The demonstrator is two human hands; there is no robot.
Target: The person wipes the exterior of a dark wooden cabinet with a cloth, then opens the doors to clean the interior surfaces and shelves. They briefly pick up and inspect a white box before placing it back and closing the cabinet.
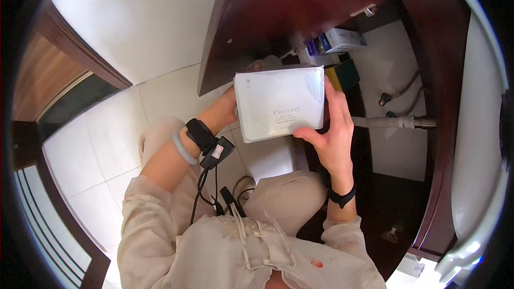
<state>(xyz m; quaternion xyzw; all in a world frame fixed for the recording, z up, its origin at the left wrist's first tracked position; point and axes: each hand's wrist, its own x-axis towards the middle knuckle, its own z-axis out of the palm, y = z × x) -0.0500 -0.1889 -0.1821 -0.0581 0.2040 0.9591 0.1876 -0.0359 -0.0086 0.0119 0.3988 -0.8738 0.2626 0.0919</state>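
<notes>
A white box [279, 102] bearing printed writing is held between my two hands in front of an open cabinet. My right hand [335, 130] grips its right side, with the thumb on the lower right edge of the top face and the fingers along the side. At the box's left side is my left hand [231, 104], its fingers mostly hidden behind and under the box. Black bands are on both wrists, with a grey ring and a small black device on the left one.
A dark red cabinet door [297, 8] stands open beyond the box. Inside the cabinet are small boxes [343, 40], a green and yellow item [345, 75], a drain pipe [385, 122] and flexible hoses [409, 84]. Pale floor tiles [112, 140] lie at left, beside a wooden door frame.
</notes>
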